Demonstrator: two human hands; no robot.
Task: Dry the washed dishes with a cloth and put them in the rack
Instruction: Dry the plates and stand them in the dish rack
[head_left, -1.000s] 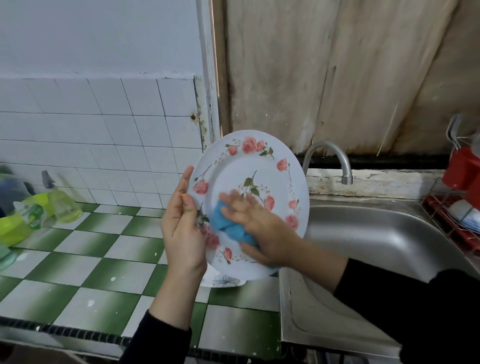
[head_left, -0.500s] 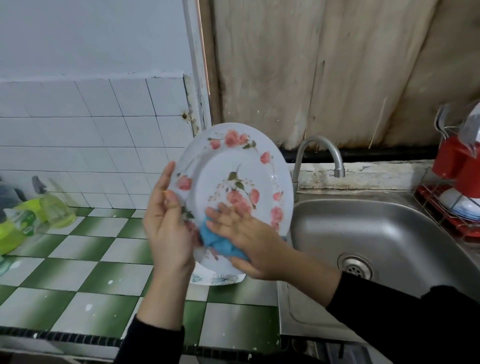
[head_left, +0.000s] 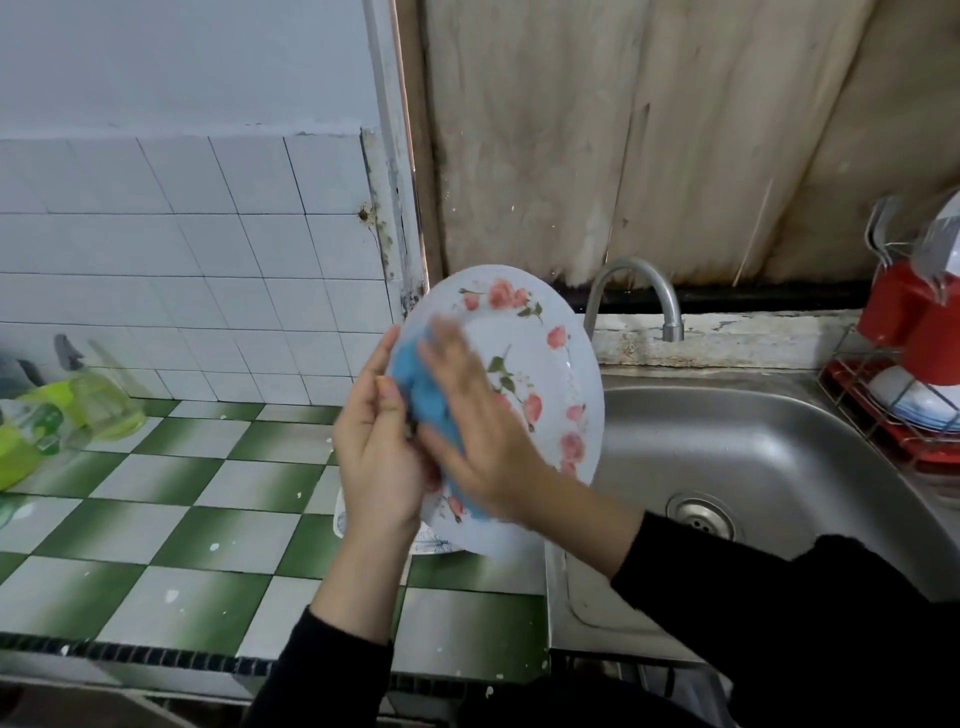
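Green-checked table (head_left: 156, 519) and steel sink (head_left: 753, 457) lie under the floral plate (head_left: 540, 374), held tilted above their seam. The left grip (head_left: 379, 447) clasps its rim; the right grip (head_left: 478, 441), fingers flat, presses the blue cloth (head_left: 415, 379) on its face. A hard wipe could twist the washed plate loose.

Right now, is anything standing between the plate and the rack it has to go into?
Nothing visible. Only the open sink lies between the plate and the rack on the right; the tap stands behind that path. Dishes already sit in the rack.
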